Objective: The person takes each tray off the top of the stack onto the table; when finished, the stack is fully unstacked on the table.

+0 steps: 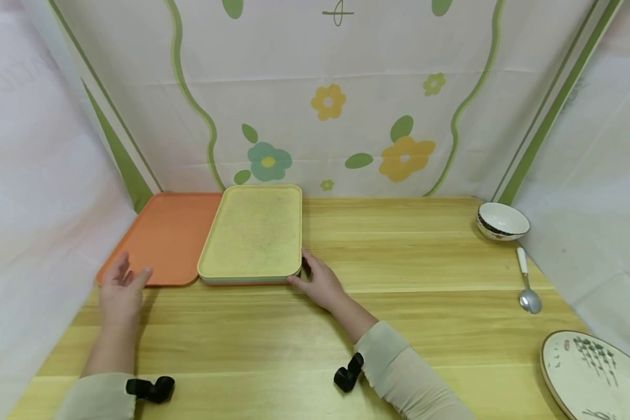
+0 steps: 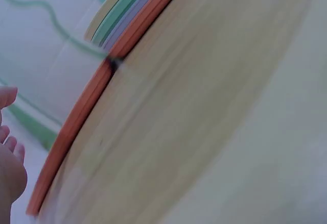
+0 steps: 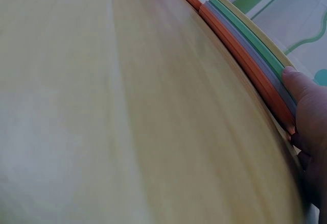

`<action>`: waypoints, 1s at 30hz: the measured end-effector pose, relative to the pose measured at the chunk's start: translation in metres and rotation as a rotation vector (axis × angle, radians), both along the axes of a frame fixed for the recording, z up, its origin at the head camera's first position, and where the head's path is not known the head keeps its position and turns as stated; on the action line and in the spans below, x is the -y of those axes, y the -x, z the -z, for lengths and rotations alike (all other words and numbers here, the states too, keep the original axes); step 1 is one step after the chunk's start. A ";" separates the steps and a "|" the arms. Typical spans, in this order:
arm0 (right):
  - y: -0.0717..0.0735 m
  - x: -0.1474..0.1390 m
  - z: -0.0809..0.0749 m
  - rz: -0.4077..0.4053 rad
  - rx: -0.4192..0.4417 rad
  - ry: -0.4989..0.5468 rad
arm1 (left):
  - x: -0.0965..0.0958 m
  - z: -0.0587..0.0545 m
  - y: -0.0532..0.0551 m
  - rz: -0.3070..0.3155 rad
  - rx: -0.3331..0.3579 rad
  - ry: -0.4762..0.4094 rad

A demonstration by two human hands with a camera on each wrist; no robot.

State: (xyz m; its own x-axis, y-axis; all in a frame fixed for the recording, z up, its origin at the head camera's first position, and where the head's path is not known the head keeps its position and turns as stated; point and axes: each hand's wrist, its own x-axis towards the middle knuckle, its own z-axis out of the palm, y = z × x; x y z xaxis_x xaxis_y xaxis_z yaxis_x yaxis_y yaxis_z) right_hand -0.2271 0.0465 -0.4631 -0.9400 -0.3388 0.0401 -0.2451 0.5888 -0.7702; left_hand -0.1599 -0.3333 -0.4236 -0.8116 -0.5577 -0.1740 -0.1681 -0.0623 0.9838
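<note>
A stack of trays point(image 1: 257, 233) stands at the back of the table, yellow on top, with green point(image 3: 245, 35), purple and orange edges below it. My right hand point(image 1: 320, 283) grips the stack's front right corner, thumb on the front edge and fingers at the right side, partly hidden. To the left lies a single orange tray point(image 1: 163, 239), its right side against the stack. My left hand point(image 1: 121, 294) is at that tray's front left part, fingers spread and holding nothing; whether it touches the tray I cannot tell.
On the right side of the wooden table point(image 1: 241, 350) are a patterned bowl point(image 1: 504, 220), a spoon point(image 1: 527, 286) with a white handle, and an oval plate point(image 1: 598, 379) near the front. A flowered cloth point(image 1: 273, 87) hangs behind the table; white cloth closes both sides.
</note>
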 end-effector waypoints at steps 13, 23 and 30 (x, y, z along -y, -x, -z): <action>0.001 0.000 0.001 -0.009 0.002 0.022 | -0.052 0.012 0.009 0.507 -0.135 0.067; 0.000 0.000 0.000 -0.002 -0.001 0.012 | -0.066 0.010 0.010 0.574 -0.113 0.074; 0.001 0.000 0.000 -0.005 -0.004 0.008 | -0.071 0.011 0.008 0.590 -0.097 0.052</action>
